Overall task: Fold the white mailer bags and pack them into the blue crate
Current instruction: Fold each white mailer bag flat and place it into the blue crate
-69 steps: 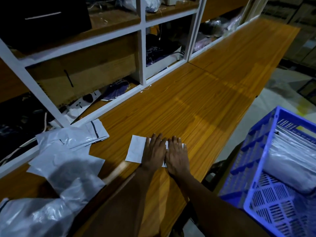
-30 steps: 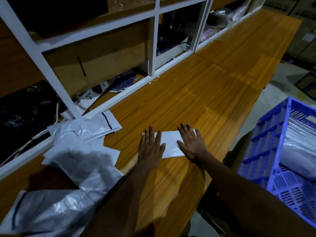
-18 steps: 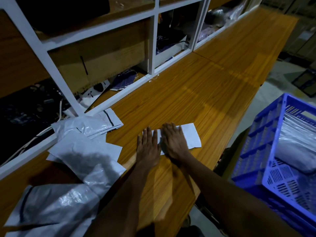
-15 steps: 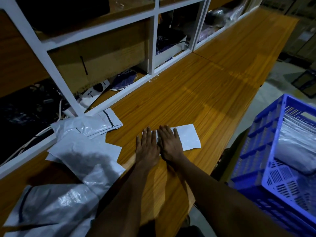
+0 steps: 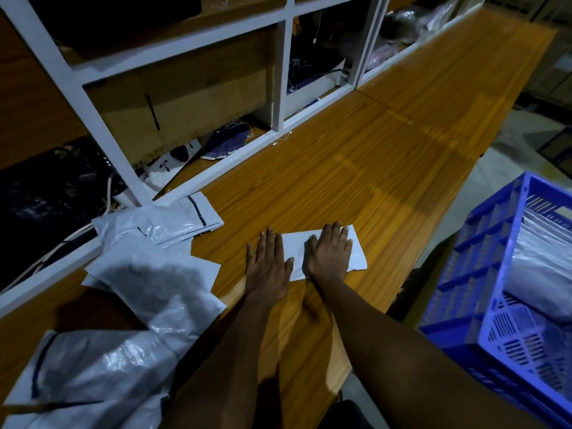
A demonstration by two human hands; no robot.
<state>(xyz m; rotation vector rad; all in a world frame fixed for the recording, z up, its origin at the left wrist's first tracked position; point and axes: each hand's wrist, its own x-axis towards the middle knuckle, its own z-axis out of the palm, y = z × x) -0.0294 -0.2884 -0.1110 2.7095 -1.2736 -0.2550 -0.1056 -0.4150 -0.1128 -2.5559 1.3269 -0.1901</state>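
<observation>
Both hands lie flat, fingers straight, gripping nothing: the left hand (image 5: 267, 267) and right hand (image 5: 329, 255) press the folded bag (image 5: 357, 255) onto the bench (image 5: 371, 168), likely to set its creases. It lies left of the crate (image 5: 507, 252); unfolded bags (image 5: 148, 274) wait farther left of it.

wooden counter (image 5: 356, 168); white shelving frame (image 5: 173, 57); cardboard box (image 5: 185, 100)
</observation>
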